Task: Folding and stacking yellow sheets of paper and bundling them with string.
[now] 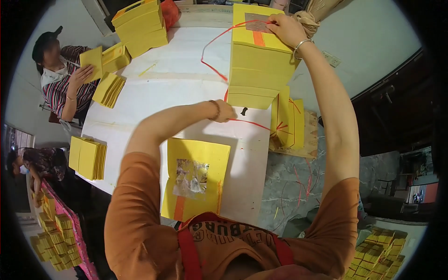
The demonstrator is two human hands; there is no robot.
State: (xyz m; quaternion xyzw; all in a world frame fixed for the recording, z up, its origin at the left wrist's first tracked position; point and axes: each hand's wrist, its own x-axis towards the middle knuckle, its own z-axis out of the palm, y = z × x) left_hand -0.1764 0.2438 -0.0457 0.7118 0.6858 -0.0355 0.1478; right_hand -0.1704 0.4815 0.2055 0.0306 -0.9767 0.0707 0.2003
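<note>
Two closed grips, left hand point(225, 112) and right hand point(285, 30), pinch thin red string point(252, 123) by stacked yellow paper point(259, 70).

A head-worn fisheye camera looks down from close above on the left hand point(225, 111), right hand point(285, 31) and white table point(182, 60).

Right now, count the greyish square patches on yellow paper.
2: one greyish patch on the yellow paper nearest the person, the other patch atop the tall yellow stack, by the right hand. More may be hidden.
</note>
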